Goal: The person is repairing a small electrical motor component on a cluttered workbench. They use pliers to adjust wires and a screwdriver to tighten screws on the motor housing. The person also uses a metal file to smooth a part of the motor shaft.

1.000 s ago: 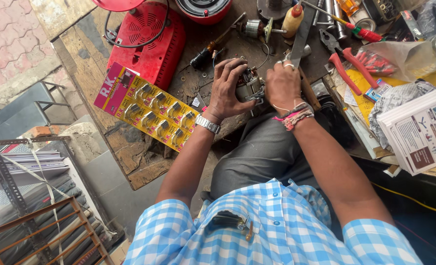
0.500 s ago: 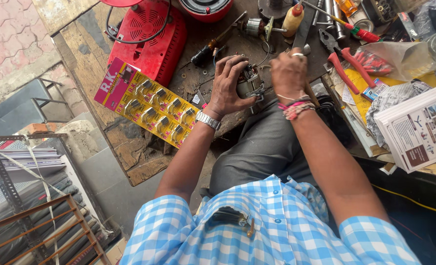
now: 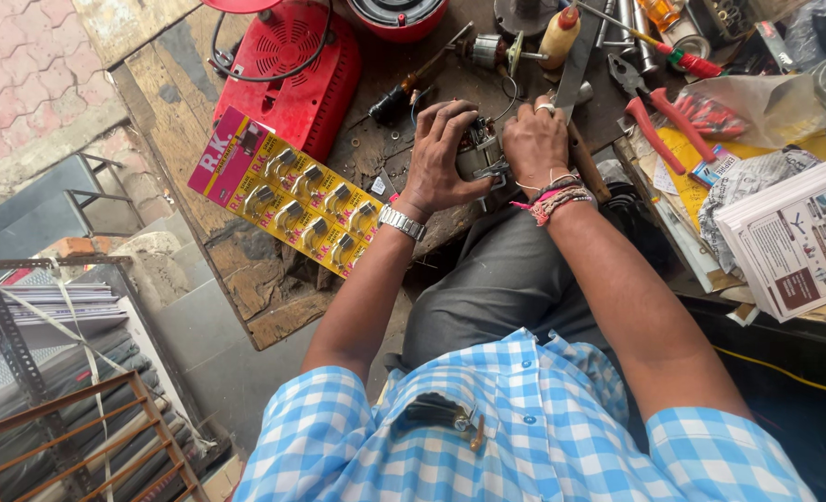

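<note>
A small metal motor part (image 3: 481, 154) with windings sits between both hands above a worn wooden workbench (image 3: 274, 297). My left hand (image 3: 441, 153), with a steel watch at the wrist, is wrapped around its left side. My right hand (image 3: 536, 144), with thread bands and a ring, grips its right side. A thin wire runs from the part up toward another small motor (image 3: 489, 48) on the bench. The part's underside is hidden by my fingers.
A red appliance housing (image 3: 292, 74) lies at the bench's back left, and a yellow and pink blister card (image 3: 288, 200) lies in front of it. Red-handled pliers (image 3: 659, 116), a small bottle (image 3: 560, 35), screwdrivers, papers (image 3: 794, 242) and a plastic bag crowd the right. Metal racks stand at the lower left.
Both hands have shifted slightly on the motor part; my right hand has come down from a raised grip and now rests on the part's right side.
</note>
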